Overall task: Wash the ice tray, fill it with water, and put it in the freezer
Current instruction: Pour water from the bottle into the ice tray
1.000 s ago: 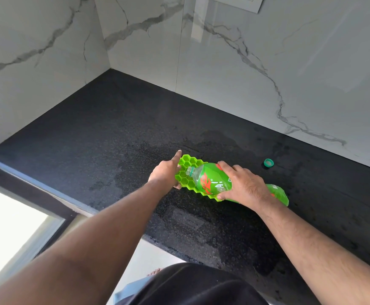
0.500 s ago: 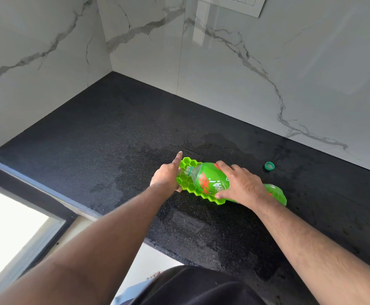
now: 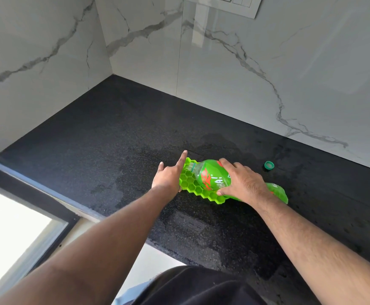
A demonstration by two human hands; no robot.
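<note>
The tray (image 3: 196, 183) is bright green, with lots of little six-sided cups. It lies flat on the black counter (image 3: 113, 137), just under the bottle (image 3: 214, 178). The bottle is green and see-through, with no cap. It is tipped on its side, and its open mouth points down at the far end of the tray.

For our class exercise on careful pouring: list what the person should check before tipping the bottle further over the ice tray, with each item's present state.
1. Green honeycomb silicone ice tray flat on black speckled countertop: ok.
2. Left hand steadies tray edge: ok.
3. Right hand grips green plastic bottle: ok.
4. Bottle mouth over the cells: ok.
5. Green cap off, lying aside: ok.
6. Water level in cells: cannot tell.
</note>
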